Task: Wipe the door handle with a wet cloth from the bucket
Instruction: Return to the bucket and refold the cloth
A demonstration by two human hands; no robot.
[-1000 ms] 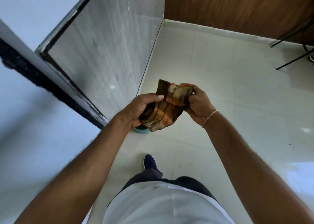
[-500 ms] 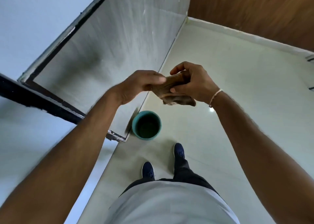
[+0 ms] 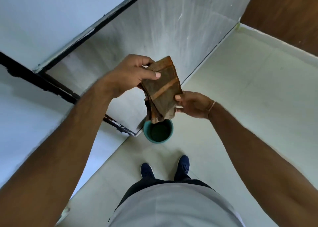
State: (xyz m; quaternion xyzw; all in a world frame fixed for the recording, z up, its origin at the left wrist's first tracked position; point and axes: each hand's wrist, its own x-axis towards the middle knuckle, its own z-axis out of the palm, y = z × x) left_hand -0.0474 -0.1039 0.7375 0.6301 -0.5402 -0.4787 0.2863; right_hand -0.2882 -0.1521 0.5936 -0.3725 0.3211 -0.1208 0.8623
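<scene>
A brown cloth with orange stripes (image 3: 162, 90) is spread flat between both hands at chest height. My left hand (image 3: 132, 74) pinches its upper left edge with thumb on top. My right hand (image 3: 192, 104) holds its lower right edge. Its ragged lower corner hangs down over a small teal bucket (image 3: 169, 136) that stands on the floor beside the bottom of a grey door (image 3: 154, 29). The bucket's inside looks dark. No door handle is in view.
The grey door with its black frame (image 3: 56, 87) runs along my left. A wood-panelled wall (image 3: 284, 11) closes the far side. My two dark blue shoes (image 3: 183, 166) stand on the pale tiled floor (image 3: 249, 82) just behind the bucket.
The cloth was bunched and squeezed between both hands; now it is unfolded flat. My hands have moved apart and the view has tilted down, showing the bucket and both shoes.
</scene>
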